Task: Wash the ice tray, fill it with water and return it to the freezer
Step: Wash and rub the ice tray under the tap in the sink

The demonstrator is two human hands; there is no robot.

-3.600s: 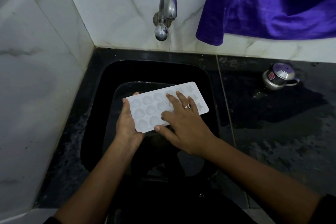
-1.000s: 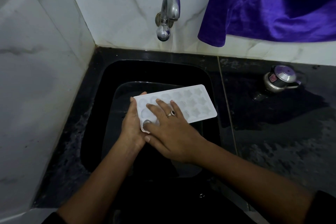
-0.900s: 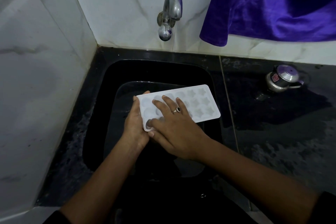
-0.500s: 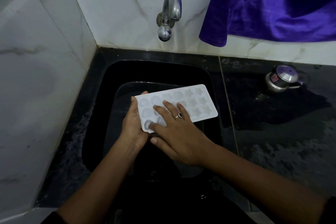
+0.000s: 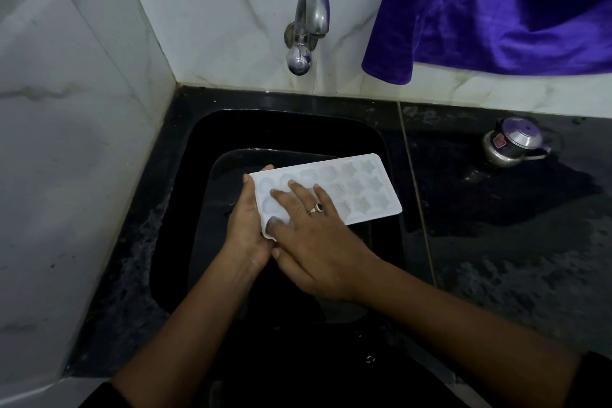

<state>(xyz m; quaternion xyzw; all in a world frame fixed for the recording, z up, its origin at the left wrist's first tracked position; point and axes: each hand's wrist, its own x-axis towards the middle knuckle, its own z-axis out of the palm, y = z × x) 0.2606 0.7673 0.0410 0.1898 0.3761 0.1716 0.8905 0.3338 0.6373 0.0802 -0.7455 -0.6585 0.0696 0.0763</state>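
White ice tray (image 5: 351, 189) held over black sink (image 5: 284, 129), left end gripped by left hand (image 5: 246, 225); moulds rubbed by flat-fingered right hand (image 5: 314, 242), now shifted to left-end cells. Washing judged unfinished; filling awaited.

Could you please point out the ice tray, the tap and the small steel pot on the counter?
ice tray (image 5: 364, 189): head view, on the bare star-shaped cells at its right end.
tap (image 5: 311, 7): head view, on the curved spout.
small steel pot (image 5: 520, 135): head view, on its lid.
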